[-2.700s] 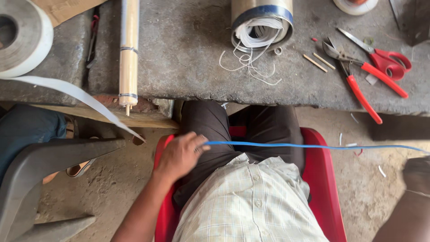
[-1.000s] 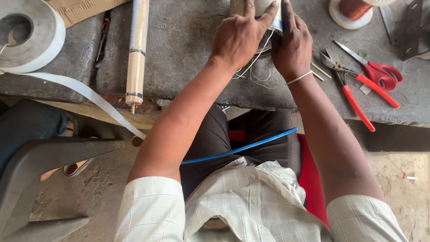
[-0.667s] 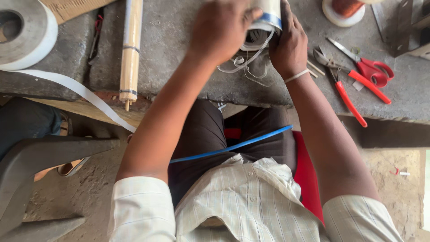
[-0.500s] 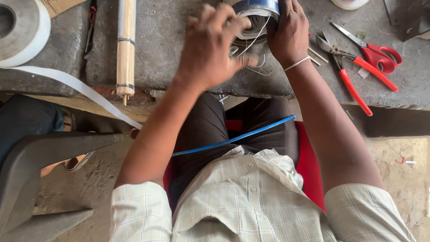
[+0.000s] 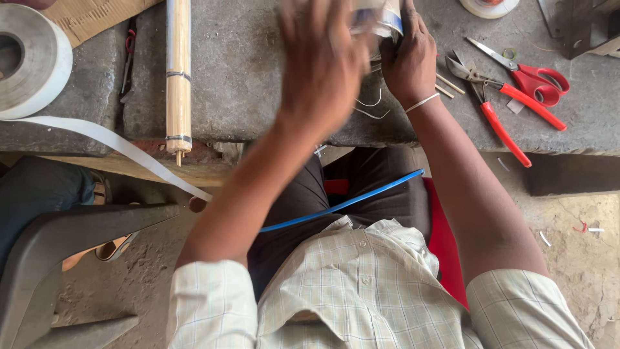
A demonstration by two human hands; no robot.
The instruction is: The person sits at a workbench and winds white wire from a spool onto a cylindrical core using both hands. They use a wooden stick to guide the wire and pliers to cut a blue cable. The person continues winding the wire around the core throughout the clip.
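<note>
Fingers of the right hand (image 5: 403, 58) are wrapped around the upright blue-and-white roll (image 5: 381, 16) at the far edge of the concrete bench (image 5: 258, 77), while the left hand (image 5: 323, 61) hovers blurred just beside it, grip impossible to tell.

Single view only: worn on the head, aimed steeply down over the checked shirt front and lap, close above both forearms, taking in the near edge of the grey stone bench (image 5: 245, 77) ahead.
</note>
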